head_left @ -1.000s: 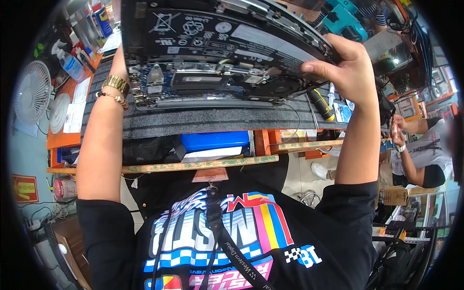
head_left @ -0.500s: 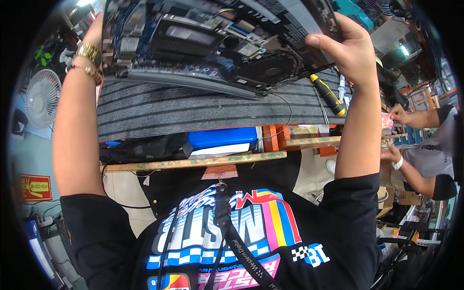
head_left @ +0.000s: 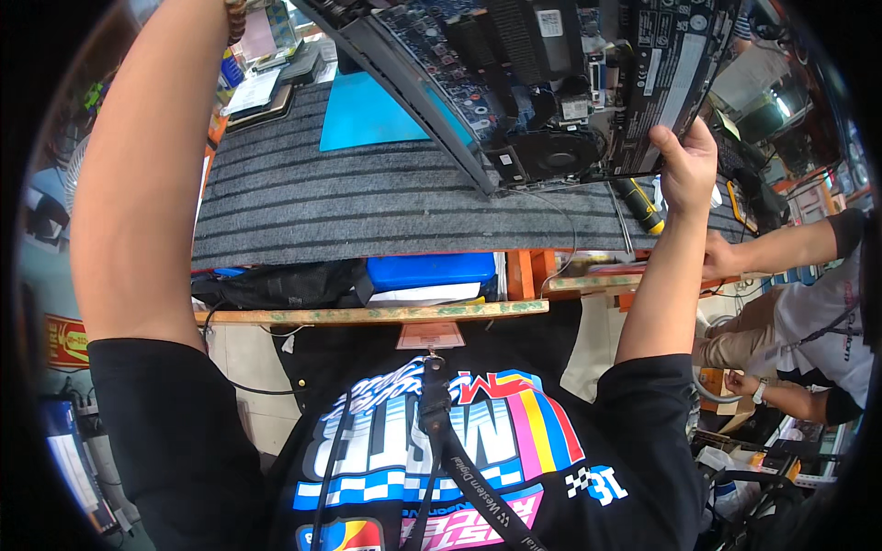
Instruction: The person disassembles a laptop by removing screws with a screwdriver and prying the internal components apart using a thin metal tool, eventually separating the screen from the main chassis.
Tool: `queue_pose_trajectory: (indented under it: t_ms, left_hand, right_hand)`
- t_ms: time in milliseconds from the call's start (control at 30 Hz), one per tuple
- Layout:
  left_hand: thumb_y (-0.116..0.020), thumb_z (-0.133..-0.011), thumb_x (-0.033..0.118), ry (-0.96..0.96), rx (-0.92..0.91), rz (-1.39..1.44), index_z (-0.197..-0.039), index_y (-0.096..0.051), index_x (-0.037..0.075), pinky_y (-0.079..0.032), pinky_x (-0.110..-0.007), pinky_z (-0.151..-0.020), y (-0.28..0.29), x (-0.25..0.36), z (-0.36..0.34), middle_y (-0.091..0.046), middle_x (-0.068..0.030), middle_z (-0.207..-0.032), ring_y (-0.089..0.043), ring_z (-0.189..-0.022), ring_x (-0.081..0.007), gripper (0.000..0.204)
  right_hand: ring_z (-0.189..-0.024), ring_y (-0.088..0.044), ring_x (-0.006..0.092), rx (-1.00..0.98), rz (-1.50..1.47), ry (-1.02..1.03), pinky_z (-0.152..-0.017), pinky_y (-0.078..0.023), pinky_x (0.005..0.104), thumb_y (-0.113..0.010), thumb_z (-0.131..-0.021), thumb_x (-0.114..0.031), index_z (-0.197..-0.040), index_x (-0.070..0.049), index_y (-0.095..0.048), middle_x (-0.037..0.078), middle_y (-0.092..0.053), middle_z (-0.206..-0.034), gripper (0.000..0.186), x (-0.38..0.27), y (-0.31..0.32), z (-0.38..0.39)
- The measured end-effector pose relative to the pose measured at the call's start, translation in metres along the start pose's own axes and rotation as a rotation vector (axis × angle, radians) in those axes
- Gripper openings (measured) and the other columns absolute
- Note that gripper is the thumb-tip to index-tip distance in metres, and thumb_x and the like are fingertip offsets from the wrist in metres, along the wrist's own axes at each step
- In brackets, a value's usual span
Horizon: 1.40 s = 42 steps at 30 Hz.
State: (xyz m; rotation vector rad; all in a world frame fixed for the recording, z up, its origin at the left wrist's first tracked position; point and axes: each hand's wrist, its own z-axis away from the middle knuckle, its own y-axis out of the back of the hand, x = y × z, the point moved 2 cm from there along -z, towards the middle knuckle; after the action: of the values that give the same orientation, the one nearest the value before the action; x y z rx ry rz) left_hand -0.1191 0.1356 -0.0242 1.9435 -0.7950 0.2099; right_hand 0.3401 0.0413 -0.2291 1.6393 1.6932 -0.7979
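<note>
**A:** Cramped workshop, and a grey striped mat (head_left: 367, 216) is covering the bench, with a wooden-edged shelf (head_left: 367, 315) running underneath. So where's the laptop (head_left: 542, 83), and how far along is it?

**B:** It's hanging tilted over the mat's far right part, guts facing the wearer. Can't tell if its lower corner is touching down. I'd call the opening-up done: no bottom cover is hiding the insides. It isn't closed up again, and the major parts look like they're staying put.

**A:** Which parts is the chassis holding?

**B:** The long black battery (head_left: 675, 73) is sitting along the right side, the blue circuit board (head_left: 450, 83) is showing on the left, and the round fan (head_left: 560, 158) is sitting near the bottom corner. Can't tell what's unplugged.

**A:** And the shelf?

**B:** It's holding a black bag (head_left: 294, 286) and a blue box (head_left: 432, 269); their contents aren't showing.

**A:** Hands?

**B:** The right hand (head_left: 687, 170) is pinching the laptop's edge by the battery, thumb on the near face. The left hand is out of frame, so no clue about those fingers. A yellow-and-black tool handle (head_left: 640, 207) is lying just beside the right forearm.
</note>
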Motion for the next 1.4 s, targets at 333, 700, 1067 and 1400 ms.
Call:
queue_pose_trajectory:
  t_ms: [333,700,1067,1400]
  left_hand:
    - [-0.060,-0.106,0.020,-0.087,-0.101,-0.351,-0.117,-0.082,0.005,-0.062,-0.044,-0.097,-0.014,0.032,-0.033,-0.080,-0.0203,-0.113,-0.078,-0.109,-0.0329,0.029]
    - [-0.058,-0.110,0.027,0.020,-0.096,0.339,-0.142,-0.075,0.012,-0.073,-0.041,-0.081,-0.037,0.074,0.043,-0.075,-0.0075,-0.132,-0.080,-0.104,-0.0206,0.040]
    - [-0.054,-0.106,0.036,0.007,-0.082,0.491,-0.154,-0.065,0.005,-0.069,-0.045,-0.072,-0.042,0.081,0.056,-0.073,-0.0117,-0.108,-0.075,-0.092,-0.0234,0.058]
    - [-0.054,-0.105,0.036,-0.122,-0.045,0.408,-0.156,-0.063,0.002,-0.066,-0.042,-0.065,-0.046,0.072,0.052,-0.067,-0.0059,-0.089,-0.071,-0.081,-0.0188,0.062]
  right_hand:
    - [-0.110,-0.075,0.0172,0.106,-0.069,0.039,-0.105,-0.056,0.0343,-0.089,-0.096,-0.007,-0.133,0.004,-0.075,0.008,-0.082,-0.124,0.041,0.038,0.032,0.021]
    - [-0.111,-0.076,0.0190,0.163,-0.147,0.030,-0.104,-0.057,0.0353,-0.095,-0.094,-0.014,-0.133,0.002,-0.075,0.009,-0.082,-0.125,0.046,0.054,0.044,0.036]
    - [-0.108,-0.076,0.0185,0.157,-0.183,0.027,-0.103,-0.056,0.0348,-0.096,-0.093,-0.016,-0.131,0.000,-0.076,0.008,-0.082,-0.122,0.046,0.065,0.041,0.036]
    - [-0.111,-0.076,0.0181,0.166,-0.210,0.036,-0.104,-0.056,0.0347,-0.096,-0.092,-0.015,-0.133,0.000,-0.075,0.007,-0.082,-0.124,0.048,0.069,0.038,0.035]
